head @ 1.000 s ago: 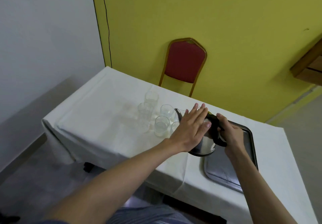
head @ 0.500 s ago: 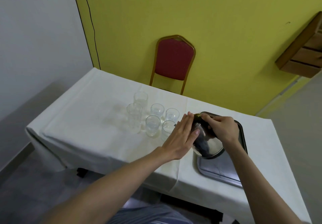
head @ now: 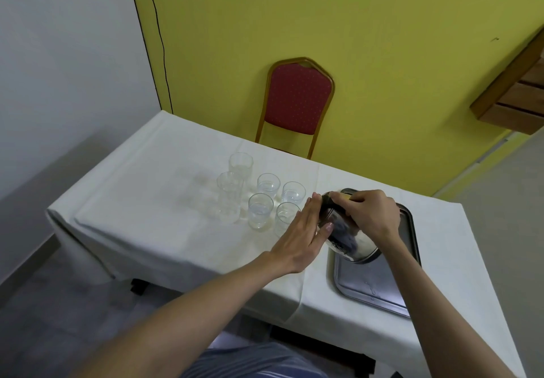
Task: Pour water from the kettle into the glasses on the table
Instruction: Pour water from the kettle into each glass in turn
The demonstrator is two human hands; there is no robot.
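Note:
A shiny steel kettle (head: pixel 348 237) with a black top is tilted to the left over the left end of a metal tray (head: pixel 379 285). My right hand (head: pixel 372 214) grips its handle from above. My left hand (head: pixel 304 235) lies flat with straight fingers against the kettle's left side. Several clear glasses stand in a cluster left of the kettle: two tall ones (head: pixel 229 196) at the left and small ones (head: pixel 260 209) beside them. The nearest small glass (head: pixel 285 215) is partly hidden behind my left hand. Some glasses hold water.
The table (head: pixel 153 198) is covered with a white cloth. A red chair (head: pixel 297 103) with a gold frame stands behind it against the yellow wall. A wooden shelf (head: pixel 518 95) juts out at the upper right. A grey wall runs along the left.
The kettle has swung from beside the glasses toward the tray and tipped further left. My left hand stayed on its side, and my right hand shifted over the top.

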